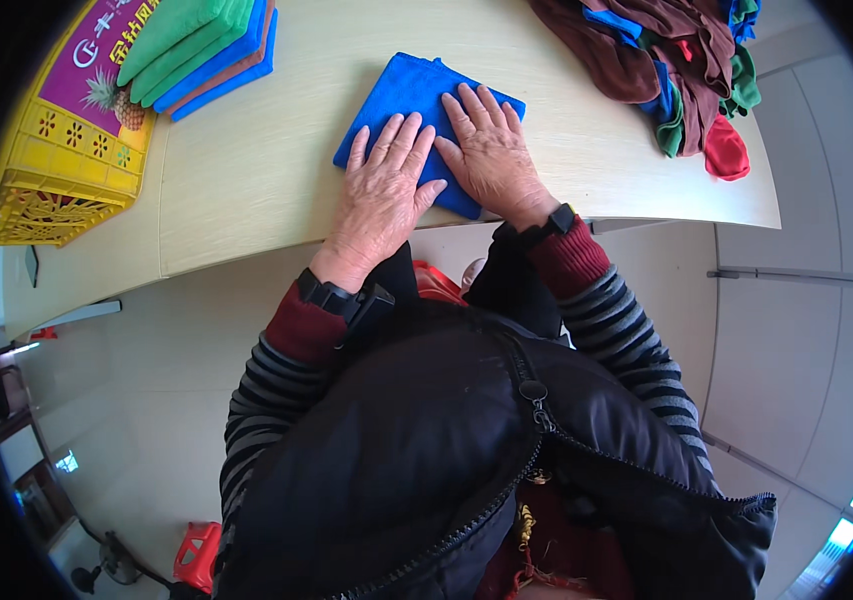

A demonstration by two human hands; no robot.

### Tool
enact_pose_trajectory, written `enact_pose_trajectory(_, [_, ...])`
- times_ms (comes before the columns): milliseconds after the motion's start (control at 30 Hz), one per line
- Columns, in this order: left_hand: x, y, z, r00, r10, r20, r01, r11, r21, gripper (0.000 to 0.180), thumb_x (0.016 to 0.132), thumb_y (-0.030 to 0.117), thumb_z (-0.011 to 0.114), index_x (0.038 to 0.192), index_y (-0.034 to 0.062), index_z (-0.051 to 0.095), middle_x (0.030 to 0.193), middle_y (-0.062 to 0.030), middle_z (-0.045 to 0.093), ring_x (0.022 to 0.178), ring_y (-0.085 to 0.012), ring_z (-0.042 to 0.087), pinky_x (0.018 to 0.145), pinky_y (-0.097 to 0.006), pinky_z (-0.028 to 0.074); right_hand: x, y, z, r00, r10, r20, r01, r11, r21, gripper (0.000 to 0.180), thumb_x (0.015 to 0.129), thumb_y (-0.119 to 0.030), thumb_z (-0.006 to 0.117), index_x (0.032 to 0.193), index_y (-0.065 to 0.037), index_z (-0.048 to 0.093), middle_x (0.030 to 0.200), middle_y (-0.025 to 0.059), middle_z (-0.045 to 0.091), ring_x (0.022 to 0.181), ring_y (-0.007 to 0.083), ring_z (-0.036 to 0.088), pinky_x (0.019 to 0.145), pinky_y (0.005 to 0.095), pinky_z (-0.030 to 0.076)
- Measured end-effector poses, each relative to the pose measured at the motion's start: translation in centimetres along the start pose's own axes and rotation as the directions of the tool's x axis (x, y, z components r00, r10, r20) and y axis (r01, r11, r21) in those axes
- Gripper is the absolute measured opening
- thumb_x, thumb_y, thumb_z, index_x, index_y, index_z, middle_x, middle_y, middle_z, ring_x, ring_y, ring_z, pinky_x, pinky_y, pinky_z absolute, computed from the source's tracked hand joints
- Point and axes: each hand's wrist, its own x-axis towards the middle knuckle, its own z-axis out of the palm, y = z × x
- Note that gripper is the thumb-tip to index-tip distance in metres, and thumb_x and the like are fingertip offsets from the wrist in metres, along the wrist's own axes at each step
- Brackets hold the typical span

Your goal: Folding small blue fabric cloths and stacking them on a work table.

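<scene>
A folded blue towel (396, 90) lies flat on the light wooden table (256, 170), close to its front edge. My left hand (384, 185) rests palm down on the towel's left half, fingers stretched out. On the right half lies my right hand (491, 150), also palm down with its fingers spread. Both hands press on the cloth from above without gripping it. The hands hide part of the towel's middle and lower side.
At the left stands a yellow plastic crate (76, 185), with a stack of folded green, blue and brown towels (206, 55) beside it. A loose heap of brown, blue, green and red cloths (681, 70) covers the table's far right. A red stool (196, 552) stands on the floor.
</scene>
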Motion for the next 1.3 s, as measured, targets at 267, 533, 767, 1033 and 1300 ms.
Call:
enact_pose_trajectory(267, [0.6, -0.9, -0.6, 0.996, 0.09, 0.02, -0.09, 0.996, 0.01, 0.057, 0.1, 0.039, 0.055, 0.148, 0.0101, 0.047, 0.157, -0.0088, 0.04, 0.147, -0.0261, 0.033, 0.122, -0.051, 0.018, -2.2, -0.8, -1.0, 0.996, 0.087, 0.006, -0.088, 0.996, 0.019, 0.063, 0.102, -0.044, 0.048, 0.15, -0.003, 0.04, 0.156, 0.0226, 0.037, 0.146, 0.0387, 0.032, 0.119, 0.0521, 0.024])
enact_pose_trajectory(533, [2.4, -4.1, -1.7, 0.985, 0.145, 0.098, -0.155, 0.983, 0.096, 0.053, 0.101, 0.031, 0.054, 0.15, 0.0152, 0.045, 0.158, -0.006, 0.039, 0.148, -0.0261, 0.031, 0.122, -0.052, 0.018, -5.8, -4.2, -5.5, 0.98, 0.132, 0.152, -0.131, 0.991, -0.017, 0.062, 0.098, -0.04, 0.056, 0.146, -0.002, 0.045, 0.146, 0.0287, 0.045, 0.139, 0.039, 0.041, 0.114, 0.0512, 0.032])
enact_pose_trajectory(767, [1.8, -1.8, -0.9, 1.0, 0.005, 0.003, -0.005, 0.998, 0.059, 0.053, 0.1, 0.028, 0.055, 0.149, 0.0091, 0.045, 0.157, -0.01, 0.039, 0.148, -0.0277, 0.032, 0.121, -0.054, 0.021, -2.7, -3.8, -7.0, 0.971, 0.085, 0.223, -0.095, 0.995, 0.037, 0.058, 0.101, -0.04, 0.052, 0.147, -0.005, 0.045, 0.15, 0.0211, 0.045, 0.142, 0.0365, 0.039, 0.117, 0.0498, 0.028])
enact_pose_trajectory(1033, [0.6, -1.0, 0.2, 0.998, -0.058, 0.001, 0.058, 0.998, 0.022, 0.058, 0.1, 0.03, 0.054, 0.15, 0.0044, 0.039, 0.159, -0.0128, 0.034, 0.148, -0.0294, 0.03, 0.12, -0.056, 0.021, -1.4, -1.9, -1.6, 0.995, -0.027, 0.093, 0.024, 0.999, 0.035, 0.06, 0.105, -0.045, 0.039, 0.153, -0.01, 0.039, 0.16, 0.0131, 0.034, 0.151, 0.032, 0.025, 0.123, 0.0482, 0.016])
enact_pose_trajectory(1300, [0.6, -0.8, 0.2, 0.995, -0.097, 0.001, 0.097, 0.995, 0.033, 0.056, 0.102, 0.032, 0.051, 0.15, 0.0045, 0.039, 0.158, -0.0126, 0.035, 0.148, -0.0294, 0.03, 0.12, -0.057, 0.02, -1.3, -0.9, -1.1, 0.997, 0.032, 0.075, -0.036, 0.998, 0.052, 0.06, 0.105, -0.045, 0.038, 0.154, -0.01, 0.038, 0.161, 0.0133, 0.033, 0.151, 0.0315, 0.025, 0.124, 0.0476, 0.016])
